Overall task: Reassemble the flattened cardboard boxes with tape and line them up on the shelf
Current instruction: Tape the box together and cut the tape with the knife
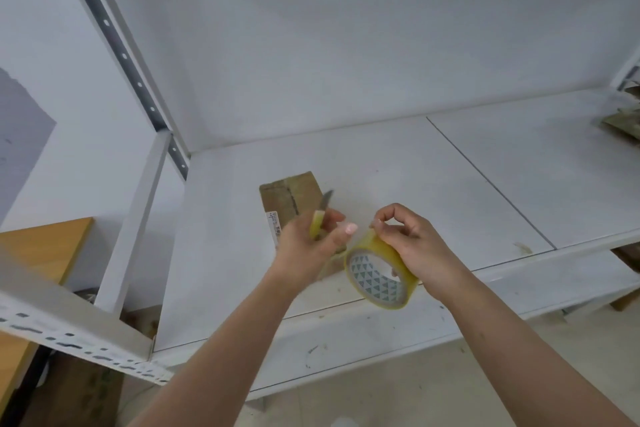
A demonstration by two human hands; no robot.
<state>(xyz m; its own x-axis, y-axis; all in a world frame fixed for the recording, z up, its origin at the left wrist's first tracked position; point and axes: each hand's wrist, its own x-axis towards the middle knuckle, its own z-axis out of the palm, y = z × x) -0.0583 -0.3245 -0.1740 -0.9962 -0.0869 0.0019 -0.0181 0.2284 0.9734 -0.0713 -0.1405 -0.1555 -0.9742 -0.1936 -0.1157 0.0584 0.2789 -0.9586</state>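
Above a white shelf (381, 163): left hand (311, 246) curled round a yellow-handled knife (320, 215), blade up; right hand (412, 246) with fingers (388, 218) pinching the rim of a yellowish tape roll (379, 274), triangle-patterned core facing out. Behind the hands, toward the shelf's left side, a taped cardboard box (289, 201) bearing a white label (273, 229), print unreadable. Broad bare board rightward up to more cardboard (623, 121) at the far edge. Wooden worktop (38, 253) at left.
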